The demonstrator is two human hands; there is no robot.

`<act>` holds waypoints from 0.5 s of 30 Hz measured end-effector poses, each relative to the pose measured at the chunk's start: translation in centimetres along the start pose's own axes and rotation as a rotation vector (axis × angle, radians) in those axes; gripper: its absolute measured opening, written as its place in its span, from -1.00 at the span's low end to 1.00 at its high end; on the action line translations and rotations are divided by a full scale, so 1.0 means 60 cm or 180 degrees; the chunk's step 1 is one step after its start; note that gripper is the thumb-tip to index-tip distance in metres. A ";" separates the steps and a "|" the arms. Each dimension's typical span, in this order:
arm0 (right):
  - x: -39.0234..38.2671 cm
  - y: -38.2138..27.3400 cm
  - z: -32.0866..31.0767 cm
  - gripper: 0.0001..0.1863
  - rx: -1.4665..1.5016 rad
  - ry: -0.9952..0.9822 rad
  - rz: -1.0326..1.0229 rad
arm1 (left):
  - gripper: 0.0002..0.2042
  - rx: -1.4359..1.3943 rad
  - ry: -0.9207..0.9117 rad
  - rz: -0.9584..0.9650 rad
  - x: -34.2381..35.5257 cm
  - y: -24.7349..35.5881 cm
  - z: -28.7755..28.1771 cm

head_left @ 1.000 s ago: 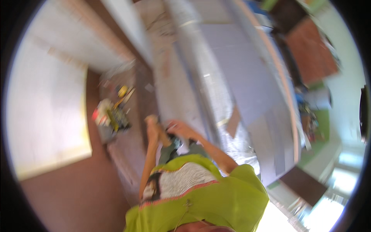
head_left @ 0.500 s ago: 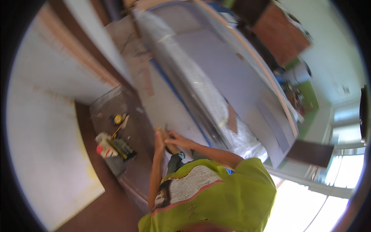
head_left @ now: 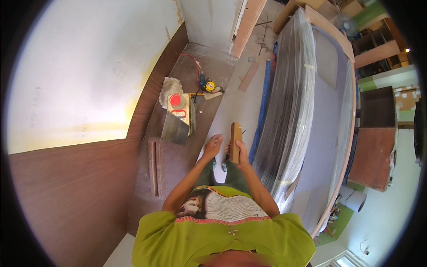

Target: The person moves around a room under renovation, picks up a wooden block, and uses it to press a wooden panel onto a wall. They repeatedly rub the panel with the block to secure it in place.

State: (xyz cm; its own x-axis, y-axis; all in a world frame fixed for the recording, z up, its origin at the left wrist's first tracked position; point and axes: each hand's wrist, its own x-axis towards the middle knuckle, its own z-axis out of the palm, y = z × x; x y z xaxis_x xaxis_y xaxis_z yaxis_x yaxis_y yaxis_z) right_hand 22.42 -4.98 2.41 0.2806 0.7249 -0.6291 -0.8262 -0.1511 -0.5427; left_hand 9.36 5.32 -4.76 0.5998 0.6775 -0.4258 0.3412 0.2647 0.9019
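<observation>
My right hand [head_left: 241, 154] is closed around a short brown wooden block [head_left: 235, 141], holding it nearly upright in front of my body. A thin dark piece sticks out beside the block's right edge; its kind is too small to tell. Just left of the block, apart from it, my left hand [head_left: 213, 146] is raised with nothing visible in it, its fingers apart and slightly bent. Left of my hands, on the brown ledge, stands a pale canister [head_left: 184, 105] with a red cap. A dark flat sheet [head_left: 175, 128] leans against the canister's near side.
Beyond the canister lie a yellow tape measure [head_left: 210, 86], a small blue tool with a red cord, and a crumpled cloth [head_left: 171, 88]. A grooved wooden piece [head_left: 155, 167] lies nearer. At right stands a stack of plastic-wrapped panels [head_left: 291, 102], with a blue strip [head_left: 262, 111] along its base.
My left hand has come away from the block, which my right hand now holds alone. The view has turned, bringing more of the left wall and ledge into sight.
</observation>
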 end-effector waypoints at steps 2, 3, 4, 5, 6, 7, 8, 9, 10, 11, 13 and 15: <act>0.021 -0.023 0.008 -0.48 -0.0367 0.0018 -0.0355 | -0.65 0.0889 0.0753 0.0347 -0.003 -0.033 -0.016; 0.037 -0.036 0.011 -0.47 -0.0756 0.0179 -0.0542 | -0.69 0.1054 0.0992 0.0808 -0.008 -0.046 -0.021; 0.055 -0.051 0.012 -0.44 -0.1152 0.0344 -0.0724 | -0.72 0.1205 0.1210 0.1042 -0.011 -0.057 -0.028; 0.075 -0.066 0.012 -0.42 -0.1523 0.0446 -0.0795 | -0.72 0.1365 0.1153 0.1128 -0.013 -0.066 -0.035; 0.099 -0.083 0.010 -0.38 -0.2142 0.0622 -0.1421 | -0.73 0.1493 0.1116 0.1156 -0.016 -0.074 -0.042; 0.131 -0.104 0.009 -0.34 -0.2737 0.0726 -0.1945 | -0.73 0.1624 0.1086 0.1179 -0.018 -0.082 -0.051; 0.164 -0.127 0.007 -0.30 -0.3283 0.0877 -0.2327 | -0.72 0.1900 0.1031 0.1317 -0.020 -0.091 -0.058; 0.201 -0.154 0.010 -0.27 -0.3464 0.0814 -0.2745 | -0.71 0.2189 0.0991 0.1467 -0.018 -0.099 -0.069; 0.239 -0.185 0.013 -0.24 -0.3551 0.0841 -0.2974 | -0.70 0.2535 0.0935 0.1585 -0.016 -0.109 -0.078; 0.278 -0.220 0.022 -0.24 -0.3386 0.0814 -0.3007 | -0.69 0.2541 0.0913 0.1672 -0.014 -0.119 -0.087; 0.351 -0.303 0.056 -0.21 -0.3164 0.0779 -0.3245 | -0.66 0.2595 0.0901 0.1821 -0.009 -0.138 -0.102; 0.408 -0.391 0.116 -0.17 -0.3219 0.0875 -0.4080 | -0.64 0.2859 0.0757 0.1804 -0.005 -0.155 -0.110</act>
State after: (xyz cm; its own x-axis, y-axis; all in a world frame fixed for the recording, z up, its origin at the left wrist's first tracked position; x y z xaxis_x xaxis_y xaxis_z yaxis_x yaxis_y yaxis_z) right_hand 45.27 21.01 3.61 0.6483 0.5987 0.4705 0.5963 -0.0149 -0.8026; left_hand 1.24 7.18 -12.52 0.7142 0.6842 0.1476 0.5217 -0.6610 0.5393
